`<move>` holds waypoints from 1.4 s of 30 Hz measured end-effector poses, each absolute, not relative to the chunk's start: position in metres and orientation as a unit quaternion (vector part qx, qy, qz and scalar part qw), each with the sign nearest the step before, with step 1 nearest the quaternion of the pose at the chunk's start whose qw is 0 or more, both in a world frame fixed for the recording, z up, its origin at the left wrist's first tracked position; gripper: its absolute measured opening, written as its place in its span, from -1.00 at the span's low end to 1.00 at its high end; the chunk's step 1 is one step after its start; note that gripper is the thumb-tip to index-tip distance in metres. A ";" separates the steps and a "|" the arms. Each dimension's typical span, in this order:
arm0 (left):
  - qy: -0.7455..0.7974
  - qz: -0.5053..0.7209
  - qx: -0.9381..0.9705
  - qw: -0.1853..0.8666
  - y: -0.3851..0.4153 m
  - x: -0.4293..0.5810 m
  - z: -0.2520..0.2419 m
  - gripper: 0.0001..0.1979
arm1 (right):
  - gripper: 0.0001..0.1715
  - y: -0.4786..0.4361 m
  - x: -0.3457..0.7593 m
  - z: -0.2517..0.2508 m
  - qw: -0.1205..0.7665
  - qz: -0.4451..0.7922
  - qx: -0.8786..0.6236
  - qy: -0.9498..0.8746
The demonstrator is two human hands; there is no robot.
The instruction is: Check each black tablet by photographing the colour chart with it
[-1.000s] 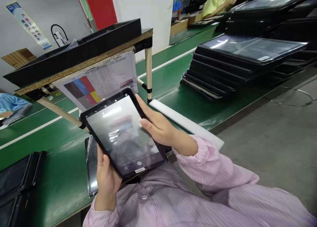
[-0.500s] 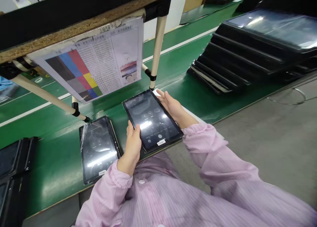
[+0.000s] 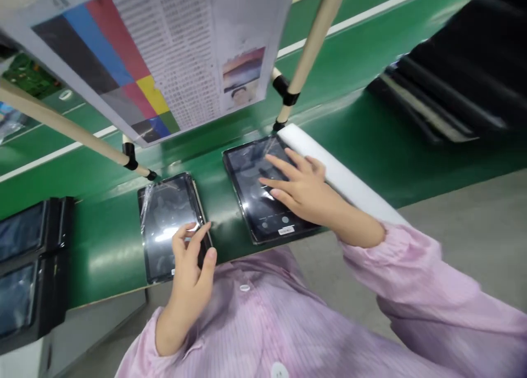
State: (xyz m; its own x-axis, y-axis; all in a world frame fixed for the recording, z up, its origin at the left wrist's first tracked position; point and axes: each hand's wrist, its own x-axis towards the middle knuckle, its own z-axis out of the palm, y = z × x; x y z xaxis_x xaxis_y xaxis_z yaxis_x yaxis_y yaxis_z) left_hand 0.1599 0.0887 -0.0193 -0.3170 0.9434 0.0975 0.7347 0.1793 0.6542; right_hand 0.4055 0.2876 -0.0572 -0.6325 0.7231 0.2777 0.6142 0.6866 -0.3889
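A tablet [image 3: 255, 185] with a dark lit screen and a small white label lies flat on the green bench, in front of me. Over its screen is my right hand [image 3: 302, 188], fingers spread; whether the fingertips touch the glass I cannot tell. To the left lies a second tablet [image 3: 164, 213], with clear film wrinkled at its left edge and another thin layer beneath it. My left hand [image 3: 191, 262] is at its lower right corner, fingers apart and holding nothing, covering part of the screen and its label.
A white foam-like strip [image 3: 341, 172] runs along the right tablet. Black trays with screens [image 3: 24, 229] stand at the left, and a stack of black trays [image 3: 444, 98] at the right. A pipe-legged stand [image 3: 315, 43] carries a printed colour chart [image 3: 164, 65] above the bench [image 3: 109, 240].
Both hands have let go of the right tablet, which now lies flat on the bench. My right hand moved over its screen; my left hand moved left to the other tablet. The view shifted closer.
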 end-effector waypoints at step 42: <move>0.814 0.150 0.562 0.009 0.101 0.137 -0.018 -0.59 | -0.38 0.276 0.435 -0.101 0.374 0.174 -0.545 -0.730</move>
State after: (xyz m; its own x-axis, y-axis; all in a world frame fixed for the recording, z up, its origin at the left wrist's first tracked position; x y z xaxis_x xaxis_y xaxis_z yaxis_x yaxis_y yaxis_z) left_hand 0.1370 0.1011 -0.0182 -0.3690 0.9166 0.1537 0.9110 0.3239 0.2554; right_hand 0.4353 0.2763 -0.1007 -0.1259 0.9258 0.3563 0.6659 0.3451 -0.6614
